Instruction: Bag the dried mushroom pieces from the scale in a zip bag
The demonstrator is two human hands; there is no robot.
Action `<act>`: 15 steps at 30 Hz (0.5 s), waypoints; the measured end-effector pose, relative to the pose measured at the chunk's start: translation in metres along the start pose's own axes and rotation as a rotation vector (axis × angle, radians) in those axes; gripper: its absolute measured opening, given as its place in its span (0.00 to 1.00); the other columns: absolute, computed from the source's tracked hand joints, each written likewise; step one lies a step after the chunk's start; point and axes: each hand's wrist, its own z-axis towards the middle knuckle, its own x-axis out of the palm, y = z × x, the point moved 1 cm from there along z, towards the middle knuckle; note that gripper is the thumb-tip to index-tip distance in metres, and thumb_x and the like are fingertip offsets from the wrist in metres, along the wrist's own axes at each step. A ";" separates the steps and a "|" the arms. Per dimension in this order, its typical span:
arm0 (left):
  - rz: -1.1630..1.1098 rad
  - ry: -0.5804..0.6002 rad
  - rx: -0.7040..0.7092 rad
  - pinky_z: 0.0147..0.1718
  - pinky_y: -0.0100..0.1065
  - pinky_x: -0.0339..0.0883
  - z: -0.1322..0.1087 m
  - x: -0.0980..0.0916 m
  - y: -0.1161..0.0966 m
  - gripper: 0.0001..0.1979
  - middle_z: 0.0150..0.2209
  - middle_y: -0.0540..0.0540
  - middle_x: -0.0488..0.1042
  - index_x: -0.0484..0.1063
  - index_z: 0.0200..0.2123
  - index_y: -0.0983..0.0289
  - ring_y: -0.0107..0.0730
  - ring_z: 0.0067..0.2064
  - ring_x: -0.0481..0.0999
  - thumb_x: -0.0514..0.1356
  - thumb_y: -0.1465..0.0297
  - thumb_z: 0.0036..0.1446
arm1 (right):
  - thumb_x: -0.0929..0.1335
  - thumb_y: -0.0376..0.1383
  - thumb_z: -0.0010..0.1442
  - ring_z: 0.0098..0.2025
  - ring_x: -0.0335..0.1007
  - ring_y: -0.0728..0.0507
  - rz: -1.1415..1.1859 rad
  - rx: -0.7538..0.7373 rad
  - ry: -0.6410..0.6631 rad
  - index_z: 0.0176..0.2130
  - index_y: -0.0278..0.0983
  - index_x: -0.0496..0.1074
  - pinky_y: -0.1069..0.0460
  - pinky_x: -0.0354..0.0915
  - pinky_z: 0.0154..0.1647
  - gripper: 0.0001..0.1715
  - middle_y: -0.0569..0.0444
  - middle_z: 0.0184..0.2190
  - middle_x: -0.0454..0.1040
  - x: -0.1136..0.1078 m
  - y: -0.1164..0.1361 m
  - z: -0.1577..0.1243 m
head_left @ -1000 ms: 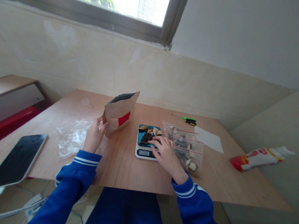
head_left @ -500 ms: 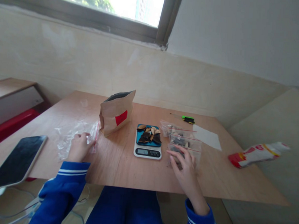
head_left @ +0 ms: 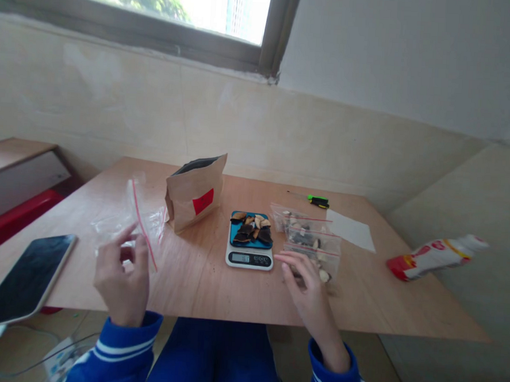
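Held up by the left hand [head_left: 122, 275]: one empty clear zip bag [head_left: 143, 221] with a red seal strip, pinched between thumb and fingers near the strip, lifted above the near left part of the table [head_left: 198, 280]. Probably very light, thin and limp, a little slippery; best taken at the stiffer red strip, one side per hand, because the film below folds and sticks together. Right hand [head_left: 307, 286] open, fingers spread, holding nothing, hovering just before the filled zip bags [head_left: 310, 240]; touching or not, cannot tell.

Filled bags: three as far as countable, overlapping, each with a red strip and dark and pale pieces inside. Just left of them, one small scale [head_left: 250, 245] with a blue plate, a small heap of dark and tan pieces [head_left: 250, 230] on it, number unclear. Further left, one brown paper pouch [head_left: 194, 193], upright, open at top, one red label. Far right: one green tool [head_left: 318, 202], one white sheet [head_left: 351, 231], one red-white packet [head_left: 435, 257]. Near left: one phone [head_left: 20, 280], screen dark.
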 end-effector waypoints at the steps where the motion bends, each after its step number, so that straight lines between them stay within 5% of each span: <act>1: -0.063 0.009 0.049 0.30 0.33 0.64 -0.011 -0.001 -0.012 0.18 0.34 0.53 0.72 0.72 0.50 0.66 0.28 0.28 0.67 0.56 0.64 0.60 | 0.62 0.38 0.66 0.49 0.67 0.44 0.082 0.019 0.029 0.44 0.43 0.73 0.48 0.61 0.50 0.12 0.52 0.44 0.73 0.005 0.009 0.001; 4: -0.287 0.260 0.242 0.33 0.30 0.66 -0.042 0.003 -0.044 0.17 0.31 0.50 0.68 0.69 0.54 0.62 0.25 0.29 0.68 0.57 0.70 0.61 | 0.61 0.40 0.66 0.47 0.69 0.47 0.308 0.075 0.127 0.46 0.42 0.72 0.51 0.63 0.48 0.13 0.54 0.44 0.74 0.021 0.038 0.002; 7: -0.415 0.417 0.285 0.33 0.27 0.68 -0.064 0.009 -0.063 0.22 0.34 0.50 0.68 0.64 0.59 0.60 0.23 0.30 0.69 0.56 0.72 0.62 | 0.62 0.41 0.66 0.45 0.70 0.48 0.456 0.131 0.187 0.46 0.42 0.71 0.53 0.63 0.47 0.13 0.55 0.43 0.75 0.035 0.057 0.001; 12: -0.490 0.555 0.259 0.33 0.26 0.70 -0.081 0.014 -0.072 0.25 0.38 0.51 0.67 0.60 0.62 0.55 0.23 0.32 0.71 0.54 0.73 0.62 | 0.65 0.40 0.62 0.38 0.71 0.48 0.511 0.254 0.034 0.40 0.39 0.72 0.53 0.65 0.42 0.09 0.55 0.36 0.76 0.044 0.059 -0.001; 15: -0.453 0.520 0.197 0.38 0.30 0.71 -0.086 0.013 -0.073 0.26 0.42 0.54 0.67 0.57 0.63 0.55 0.28 0.38 0.72 0.55 0.72 0.62 | 0.66 0.39 0.60 0.35 0.70 0.48 0.501 0.280 -0.010 0.36 0.38 0.73 0.53 0.65 0.40 0.07 0.56 0.32 0.76 0.044 0.056 -0.001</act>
